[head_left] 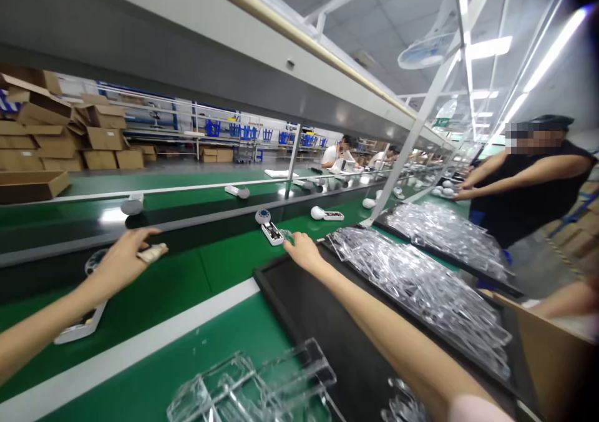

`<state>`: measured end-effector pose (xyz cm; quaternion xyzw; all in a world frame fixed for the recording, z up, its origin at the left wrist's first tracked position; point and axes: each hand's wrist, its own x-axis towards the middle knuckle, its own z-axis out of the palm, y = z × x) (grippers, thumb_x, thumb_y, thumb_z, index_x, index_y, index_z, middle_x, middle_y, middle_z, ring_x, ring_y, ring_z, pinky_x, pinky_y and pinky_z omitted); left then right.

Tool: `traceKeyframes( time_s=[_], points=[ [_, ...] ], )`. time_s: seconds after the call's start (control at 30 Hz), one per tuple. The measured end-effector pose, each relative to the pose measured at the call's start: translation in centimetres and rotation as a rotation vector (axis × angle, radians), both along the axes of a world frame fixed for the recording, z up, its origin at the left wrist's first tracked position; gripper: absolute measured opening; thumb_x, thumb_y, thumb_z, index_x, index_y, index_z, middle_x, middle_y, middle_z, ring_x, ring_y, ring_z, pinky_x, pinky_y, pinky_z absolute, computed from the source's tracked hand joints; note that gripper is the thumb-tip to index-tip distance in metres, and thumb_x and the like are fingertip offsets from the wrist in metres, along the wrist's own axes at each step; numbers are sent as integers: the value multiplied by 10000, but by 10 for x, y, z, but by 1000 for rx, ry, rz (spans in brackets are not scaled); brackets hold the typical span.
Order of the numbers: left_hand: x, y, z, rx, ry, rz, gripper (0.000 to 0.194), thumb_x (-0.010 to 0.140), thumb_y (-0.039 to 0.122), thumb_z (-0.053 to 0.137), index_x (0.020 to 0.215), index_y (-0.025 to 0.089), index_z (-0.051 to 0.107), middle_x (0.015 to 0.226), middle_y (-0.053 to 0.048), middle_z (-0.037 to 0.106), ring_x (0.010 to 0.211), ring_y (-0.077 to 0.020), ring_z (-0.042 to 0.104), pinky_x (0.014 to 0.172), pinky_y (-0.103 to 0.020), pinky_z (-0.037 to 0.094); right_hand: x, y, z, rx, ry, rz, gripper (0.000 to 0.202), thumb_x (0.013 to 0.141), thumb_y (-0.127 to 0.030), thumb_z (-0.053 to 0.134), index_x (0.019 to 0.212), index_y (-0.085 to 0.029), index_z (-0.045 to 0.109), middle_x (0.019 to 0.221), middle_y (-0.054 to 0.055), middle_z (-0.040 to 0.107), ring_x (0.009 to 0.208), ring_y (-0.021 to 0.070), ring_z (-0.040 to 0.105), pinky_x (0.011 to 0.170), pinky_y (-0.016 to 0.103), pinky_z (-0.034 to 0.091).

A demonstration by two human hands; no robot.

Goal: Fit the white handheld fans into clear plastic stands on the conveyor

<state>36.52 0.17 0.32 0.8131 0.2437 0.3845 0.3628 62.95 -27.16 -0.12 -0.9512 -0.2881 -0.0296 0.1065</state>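
Observation:
My left hand (119, 260) hovers above a white handheld device (87, 325) with a round head, partly hidden under my wrist and forearm. Its fingers point right, apart from the thumb. A pale cover or scrap (152, 253) sits at the thumb; I cannot tell whether it is worn or held. Farther right, my right hand (304, 251) has its fingers closed on a small clear plastic piece (286, 235), beside another white device (272, 233) lying with its open body showing dark inner parts. Clear plastic frames (253, 384) lie nearest me on the green surface.
Under my right forearm is a black tray (318, 322). Heaps of clear plastic parts (416, 291) fill trays to the right. More white devices (327, 213) lie along the line. A metal post (416, 128) slants down ahead; a co-worker (538, 178) stands at right.

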Motion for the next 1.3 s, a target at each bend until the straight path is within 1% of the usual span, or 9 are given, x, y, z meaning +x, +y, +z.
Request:
traceKeyframes(
  time_s=[0.2, 0.4, 0.53, 0.7, 0.83, 0.97, 1.03, 1.13, 1.3],
  points=[
    [-3, -5, -16, 199, 318, -68, 436, 762, 565, 604, 1091, 286, 664, 1108, -80, 624, 781, -229, 638, 628, -267, 474, 34, 105, -26, -16, -67, -65, 356, 922, -358, 585, 1223, -171, 562, 1238, 93, 584, 1040, 216, 609, 870, 428, 529],
    [-20, 5, -33, 162, 364, -125, 423, 787, 602, 548, 1036, 285, 678, 1100, -85, 640, 779, -230, 638, 666, -289, 488, 45, 122, -54, -76, -64, -85, 365, 921, -362, 585, 1231, -171, 556, 1240, 91, 583, 1045, 220, 607, 872, 436, 528],
    [-18, -1, -28, 87, 358, -170, 442, 769, 604, 560, 1004, 252, 687, 1027, -92, 662, 855, -254, 635, 708, -302, 488, 41, 126, -55, -127, 32, -88, 363, 922, -363, 583, 1232, -176, 555, 1234, 85, 586, 1038, 218, 610, 865, 435, 531],
    [-6, -18, -9, -207, 303, -237, 525, 700, 603, 641, 1035, 199, 661, 902, -81, 673, 832, -253, 635, 689, -313, 493, 21, 129, -40, -106, 100, -21, 363, 921, -359, 585, 1231, -173, 555, 1234, 87, 585, 1038, 218, 610, 865, 434, 531],
    [21, -38, -9, -684, 201, -305, 763, 643, 627, 709, 1219, 149, 563, 958, -124, 659, 870, -254, 638, 670, -334, 531, -17, 123, -12, -55, 142, 122, 354, 929, -357, 573, 1229, -171, 557, 1217, 87, 597, 1026, 213, 616, 863, 427, 531],
    [47, -57, -9, -1163, 140, -417, 809, 593, 692, 721, 1134, 111, 565, 967, -173, 652, 865, -267, 655, 729, -397, 565, -81, 104, 22, 18, 114, 345, 505, 967, -334, 479, 1428, -151, 382, 1272, 130, 588, 1172, 232, 554, 973, 368, 454],
    [49, -65, -4, -1212, 39, -481, 721, 636, 685, 699, 1076, 124, 589, 901, -138, 660, 787, -244, 661, 677, -377, 574, -114, 91, 34, 50, 89, 425, 587, 965, -342, 467, 1488, -147, 282, 1315, 141, 560, 1225, 251, 507, 997, 367, 428],
    [35, -78, 9, -1061, -111, -482, 514, 704, 528, 739, 1048, 162, 628, 914, -94, 673, 729, -202, 655, 607, -321, 573, -148, 72, 41, 85, 0, 504, 626, 957, -305, 465, 1500, -90, 242, 1274, 177, 563, 1190, 294, 505, 966, 417, 446],
    [1, -93, 28, -1122, -222, -473, 362, 716, 402, 769, 984, 191, 649, 899, -68, 686, 751, -198, 641, 718, -421, 590, -170, 56, 40, 138, -182, 559, 636, 941, -273, 504, 1493, -82, 252, 1202, 165, 579, 1091, 295, 512, 931, 437, 476]
  ],
)
